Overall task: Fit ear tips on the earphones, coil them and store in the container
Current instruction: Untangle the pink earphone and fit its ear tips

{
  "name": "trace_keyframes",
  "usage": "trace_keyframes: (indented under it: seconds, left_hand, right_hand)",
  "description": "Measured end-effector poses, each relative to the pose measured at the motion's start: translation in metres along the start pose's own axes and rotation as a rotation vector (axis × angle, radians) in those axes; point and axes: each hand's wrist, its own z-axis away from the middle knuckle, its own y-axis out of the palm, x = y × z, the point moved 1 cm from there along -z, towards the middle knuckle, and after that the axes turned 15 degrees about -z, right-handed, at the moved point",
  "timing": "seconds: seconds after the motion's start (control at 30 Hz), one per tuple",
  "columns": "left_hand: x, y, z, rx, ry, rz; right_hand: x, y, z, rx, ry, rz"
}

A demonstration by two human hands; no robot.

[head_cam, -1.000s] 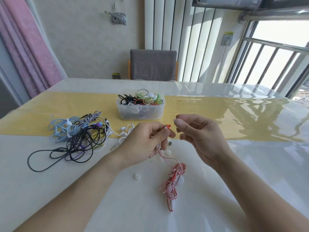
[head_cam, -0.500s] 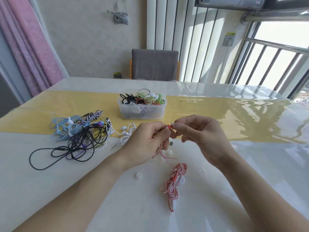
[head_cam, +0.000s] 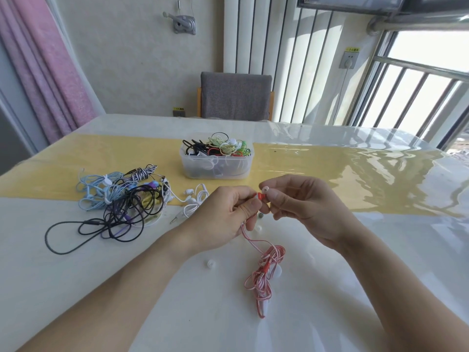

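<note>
My left hand (head_cam: 228,214) pinches the red earbud (head_cam: 260,196) of a red-and-white earphone; its cable (head_cam: 264,273) hangs down to a loose bundle on the table. My right hand (head_cam: 302,207) pinches a small white ear tip (head_cam: 264,190) right against the earbud. Loose white ear tips (head_cam: 211,263) lie on the table near my hands. A clear plastic container (head_cam: 216,166) behind my hands holds several coiled earphones.
A tangled pile of blue, black, purple and striped earphones (head_cam: 119,196) lies at the left, with a white pair (head_cam: 194,203) beside it. A yellow runner (head_cam: 355,184) crosses the glossy white table. A grey chair (head_cam: 234,97) stands at the far edge.
My right hand has closed the gap to my left hand, and the white ear tip now sits at the red earbud. The camera view shifted slightly.
</note>
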Motion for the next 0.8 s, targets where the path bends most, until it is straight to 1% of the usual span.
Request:
trace_keyframes:
  seconds: [0.13,0.23,0.33,0.47,0.57,0.8]
  left_hand:
    - [0.002,0.0,0.001,0.028,-0.012,-0.032]
    - [0.001,-0.001,0.0,0.03,-0.009,-0.033]
    - [0.001,-0.001,0.001,0.026,0.011,-0.075]
    - [0.002,0.0,0.001,0.02,0.02,-0.135]
    - [0.002,0.0,0.001,0.027,0.022,-0.175]
    - [0.001,-0.001,0.003,0.06,0.027,-0.177]
  right_hand:
    - [0.002,-0.001,0.001,0.018,0.029,0.022]
    - [0.005,-0.003,0.001,-0.006,0.048,0.022]
    - [0.007,-0.006,0.001,-0.017,0.054,0.078]
    - [0.008,-0.007,0.002,0.029,0.057,0.134]
    - [0.008,-0.008,0.002,0.062,0.081,0.107]
    - [0.01,-0.008,0.004,0.1,0.156,0.07]
